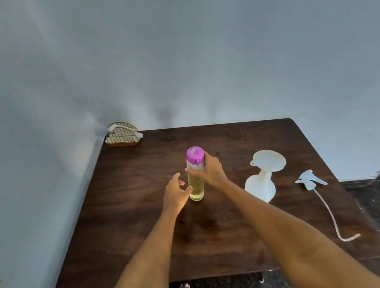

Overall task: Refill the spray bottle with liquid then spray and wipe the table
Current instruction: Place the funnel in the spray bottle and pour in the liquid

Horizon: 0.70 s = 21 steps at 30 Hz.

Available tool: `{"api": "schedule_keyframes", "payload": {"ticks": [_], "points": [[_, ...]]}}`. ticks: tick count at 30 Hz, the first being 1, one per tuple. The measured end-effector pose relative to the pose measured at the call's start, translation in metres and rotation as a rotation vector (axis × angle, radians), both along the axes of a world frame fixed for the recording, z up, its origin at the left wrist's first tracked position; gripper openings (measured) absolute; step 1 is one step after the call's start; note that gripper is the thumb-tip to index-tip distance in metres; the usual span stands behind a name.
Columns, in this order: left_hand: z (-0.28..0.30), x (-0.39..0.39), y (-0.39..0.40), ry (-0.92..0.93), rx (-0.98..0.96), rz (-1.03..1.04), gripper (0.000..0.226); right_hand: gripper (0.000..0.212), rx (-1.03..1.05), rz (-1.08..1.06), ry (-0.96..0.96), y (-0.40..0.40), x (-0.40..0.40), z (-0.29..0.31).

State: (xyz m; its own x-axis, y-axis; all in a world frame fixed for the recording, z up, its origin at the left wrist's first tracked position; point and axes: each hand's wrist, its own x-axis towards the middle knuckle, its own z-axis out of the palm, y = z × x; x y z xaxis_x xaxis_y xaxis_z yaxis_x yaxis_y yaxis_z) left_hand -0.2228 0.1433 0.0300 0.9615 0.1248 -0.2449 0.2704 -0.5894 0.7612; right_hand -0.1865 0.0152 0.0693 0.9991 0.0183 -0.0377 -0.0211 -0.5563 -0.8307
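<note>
Sitting in a grey-walled corner, w/ dark tiled floor at right, a dark wood table [128, 229] is carrying 1 pink-capped bottle [196, 178] of yellow liquid, 1 white spray bottle [260, 186] w/ funnel [269, 162], 1 detached sprayer head [309, 180], 1 wire napkin holder [123, 135]. The right hand [210, 172] is gripping the upright bottle mid-table, fingers wrapped round it; the left hand [174, 194] is hovering beside it, fingers spread loose.

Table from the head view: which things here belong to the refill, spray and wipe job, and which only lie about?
For the job:
- pink-capped bottle of yellowish liquid, gripped by the right hand
- left hand, open beside it
- white spray bottle with funnel on top
- spray head, lying apart
- table

Lying about:
- wire napkin holder
</note>
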Motion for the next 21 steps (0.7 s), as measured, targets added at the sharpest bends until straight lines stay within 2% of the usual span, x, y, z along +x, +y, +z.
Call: {"api": "schedule_keyframes", "payload": {"ticks": [8,12,14,16,19,21], "points": [[0.000,-0.021,-0.013,-0.031,0.052,-0.092,0.067,0.061,0.002,0.005,0.020,-0.003,-0.027,-0.008],[0.002,-0.016,-0.022,-0.073,-0.084,-0.066,0.050,0.060,-0.060,-0.006,0.007,-0.004,-0.027,-0.004],[0.002,-0.015,-0.026,-0.078,-0.106,-0.029,0.049,0.063,-0.082,-0.016,0.013,-0.005,-0.027,-0.003],[0.001,-0.017,-0.028,-0.095,-0.092,-0.017,0.055,0.069,-0.143,0.025,0.041,-0.006,-0.026,0.000],[0.002,-0.020,-0.029,-0.156,-0.079,-0.031,0.067,0.079,-0.338,0.165,0.072,-0.009,-0.022,0.013],[0.007,-0.019,-0.031,-0.186,-0.098,-0.018,0.063,0.084,-0.459,0.249,0.052,-0.013,-0.017,0.026]]}}
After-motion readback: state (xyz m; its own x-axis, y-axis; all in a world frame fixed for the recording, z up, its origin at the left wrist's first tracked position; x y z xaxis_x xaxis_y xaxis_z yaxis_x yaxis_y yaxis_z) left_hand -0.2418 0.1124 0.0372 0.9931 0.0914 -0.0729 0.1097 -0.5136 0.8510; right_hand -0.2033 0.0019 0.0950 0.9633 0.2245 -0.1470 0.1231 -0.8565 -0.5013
